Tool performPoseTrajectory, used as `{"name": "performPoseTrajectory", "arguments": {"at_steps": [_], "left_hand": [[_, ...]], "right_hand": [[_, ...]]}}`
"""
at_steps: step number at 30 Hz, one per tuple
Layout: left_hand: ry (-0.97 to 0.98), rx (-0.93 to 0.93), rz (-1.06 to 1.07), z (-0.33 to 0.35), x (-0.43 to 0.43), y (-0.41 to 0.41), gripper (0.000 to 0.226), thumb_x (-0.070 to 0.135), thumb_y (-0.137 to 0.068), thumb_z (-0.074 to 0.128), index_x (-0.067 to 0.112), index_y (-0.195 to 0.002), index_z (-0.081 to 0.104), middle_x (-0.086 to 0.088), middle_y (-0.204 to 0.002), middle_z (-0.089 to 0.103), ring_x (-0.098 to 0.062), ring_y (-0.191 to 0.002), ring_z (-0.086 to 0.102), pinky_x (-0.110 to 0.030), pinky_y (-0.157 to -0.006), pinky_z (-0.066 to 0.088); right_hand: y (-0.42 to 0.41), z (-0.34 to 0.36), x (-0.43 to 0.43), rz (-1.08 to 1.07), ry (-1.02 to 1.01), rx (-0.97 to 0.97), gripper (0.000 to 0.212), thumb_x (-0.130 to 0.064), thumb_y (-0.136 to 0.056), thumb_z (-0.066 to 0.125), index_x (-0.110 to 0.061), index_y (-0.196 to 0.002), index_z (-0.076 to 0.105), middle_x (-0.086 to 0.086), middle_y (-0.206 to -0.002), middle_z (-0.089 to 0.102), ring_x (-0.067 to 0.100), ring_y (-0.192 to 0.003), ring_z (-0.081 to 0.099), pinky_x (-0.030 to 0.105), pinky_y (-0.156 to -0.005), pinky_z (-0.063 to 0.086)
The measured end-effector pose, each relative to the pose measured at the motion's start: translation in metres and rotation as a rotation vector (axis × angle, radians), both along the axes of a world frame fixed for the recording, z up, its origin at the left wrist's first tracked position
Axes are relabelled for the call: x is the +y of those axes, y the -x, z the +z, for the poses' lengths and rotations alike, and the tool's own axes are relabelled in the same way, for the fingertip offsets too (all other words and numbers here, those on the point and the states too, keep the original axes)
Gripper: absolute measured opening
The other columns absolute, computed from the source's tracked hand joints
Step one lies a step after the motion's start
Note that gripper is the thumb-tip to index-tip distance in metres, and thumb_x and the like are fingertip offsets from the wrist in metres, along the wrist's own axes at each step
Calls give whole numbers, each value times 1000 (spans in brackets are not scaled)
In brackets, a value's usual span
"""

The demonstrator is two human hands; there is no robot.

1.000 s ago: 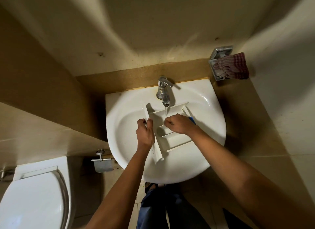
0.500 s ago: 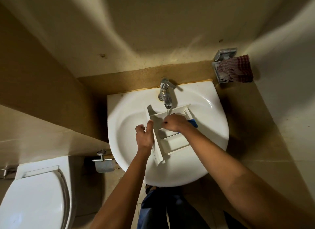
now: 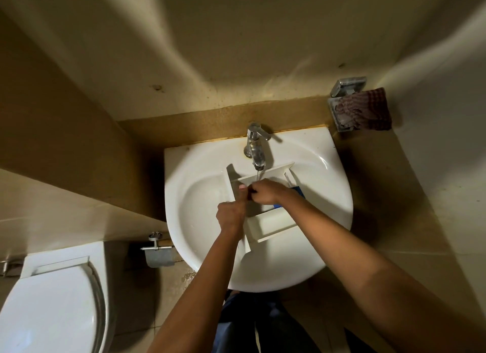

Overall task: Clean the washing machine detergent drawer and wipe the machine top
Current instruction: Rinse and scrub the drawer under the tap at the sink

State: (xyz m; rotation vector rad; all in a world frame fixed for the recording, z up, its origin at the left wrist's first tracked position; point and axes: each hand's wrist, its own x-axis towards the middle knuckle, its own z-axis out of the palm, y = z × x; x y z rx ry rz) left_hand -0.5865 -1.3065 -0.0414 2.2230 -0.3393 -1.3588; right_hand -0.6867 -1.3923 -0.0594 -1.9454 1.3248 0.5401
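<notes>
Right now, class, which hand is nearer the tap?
Right. The right hand sits just beneath the tap; the left hand holds the drawer, lower and further left.

I lean over a white sink. A thin line of water runs from the tap into the white drawer lying in the bowl. My left grip holds the drawer's left side, thumb up. My right grip is curled inside the drawer, under the water. A checked cloth hangs on the wall.
</notes>
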Motion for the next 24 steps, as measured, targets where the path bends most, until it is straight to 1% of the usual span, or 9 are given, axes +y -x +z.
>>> {"name": "performPoseTrajectory", "arguments": {"at_steps": [4,6,8,10,12,14,17,20,24], "left_hand": [[2,-30,-25,0,2,0,87,74,-81,50,-2,-122,54,-19,-124,59,-37,-114,55,-39,-98,47],[6,-38,-40,-1,2,0,91,77,-80,47,-2,-123,54,-19,-124,59,-37,-114,56,-39,-98,46],[21,-37,-40,-2,3,-1,95,80,-79,43,-3,-123,54,-19,-123,60,-37,-113,56,-41,-99,46],[33,-35,-48,-2,4,-3,96,81,-80,39,-3,-123,55,-20,-122,60,-37,-111,56,-41,-98,46],[43,-43,-66,-2,5,-5,94,80,-82,36,-3,-120,57,-19,-120,60,-36,-109,56,-39,-95,47],[48,-60,-78,-2,6,-7,93,80,-83,35,-3,-117,60,-19,-117,61,-36,-107,57,-38,-93,47],[33,-46,-92,-4,6,-8,92,80,-82,35,-4,-110,61,-19,-111,62,-36,-103,58,-38,-90,49],[20,73,-91,-6,7,-12,87,82,-80,37,1,-100,60,-16,-104,61,-34,-97,60,-42,-91,52],[-22,408,-98,-10,13,-15,110,97,-57,38,10,-120,64,-14,-109,70,-31,-96,69,-40,-88,56]], "right_hand": [[12,7,-13,-126,85,345,47,-34,-96,39,-11,-134,50,14,-140,48,32,-128,46,36,-99,39],[-2,11,-10,-83,48,249,43,-30,-98,39,-9,-134,50,15,-136,52,33,-124,49,37,-96,41],[-22,10,0,-28,-62,56,26,-27,-97,42,-13,-108,61,15,-119,60,31,-108,58,33,-83,44],[-31,5,7,10,-104,-65,21,-27,-97,42,-20,-81,53,13,-105,64,28,-93,60,31,-75,43],[-22,8,5,11,-90,-49,24,-36,-95,44,-17,-92,58,14,-112,64,30,-98,60,32,-75,43],[-2,11,-5,-13,-12,112,47,-47,-92,43,-14,-123,57,12,-129,57,32,-116,54,36,-88,43],[23,17,-16,-22,18,282,50,-38,-95,36,-11,-134,51,14,-141,47,32,-125,47,35,-96,39],[21,29,-12,61,-51,176,47,-41,-97,33,-14,-129,55,11,-138,50,30,-121,49,36,-96,38],[33,62,-6,185,-47,30,30,-28,-95,43,-10,-106,64,5,-116,64,25,-105,57,35,-87,42]]}}
